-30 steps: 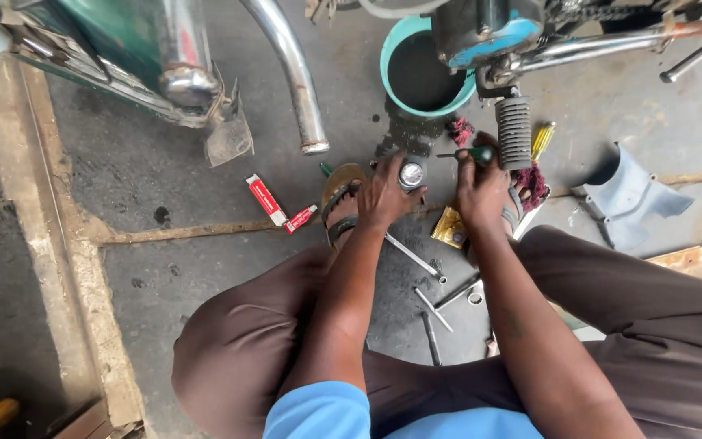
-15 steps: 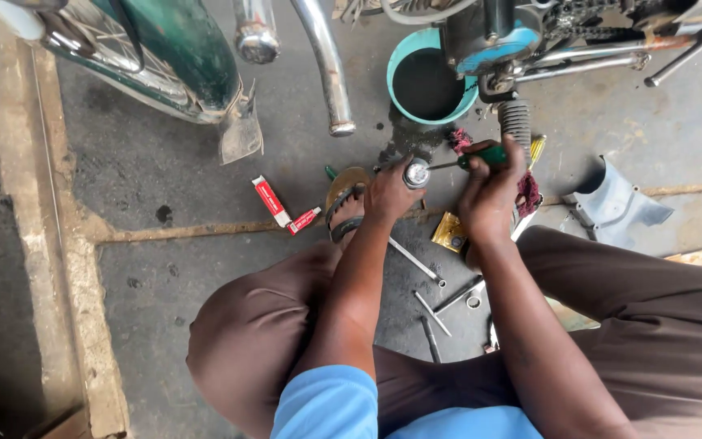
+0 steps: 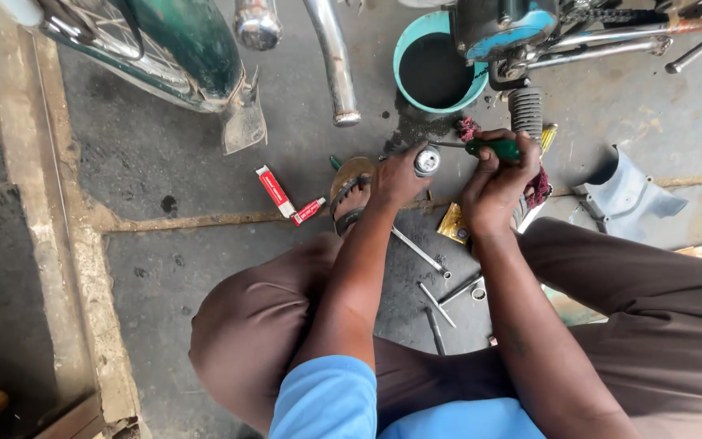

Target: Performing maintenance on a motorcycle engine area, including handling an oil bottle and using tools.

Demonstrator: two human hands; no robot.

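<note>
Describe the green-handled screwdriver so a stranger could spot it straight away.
Start at the round teal basin of dark liquid at the top of the concrete floor. Just below it the right hand grips the green-handled screwdriver, whose thin shaft points left to the small silvery cylindrical part held in the left hand. Its green handle sets it apart from the bare metal tools lying nearer the knees.

Tube (image 3: pixel 273 189) left — bowl (image 3: pixel 416 36) behind hands
</note>
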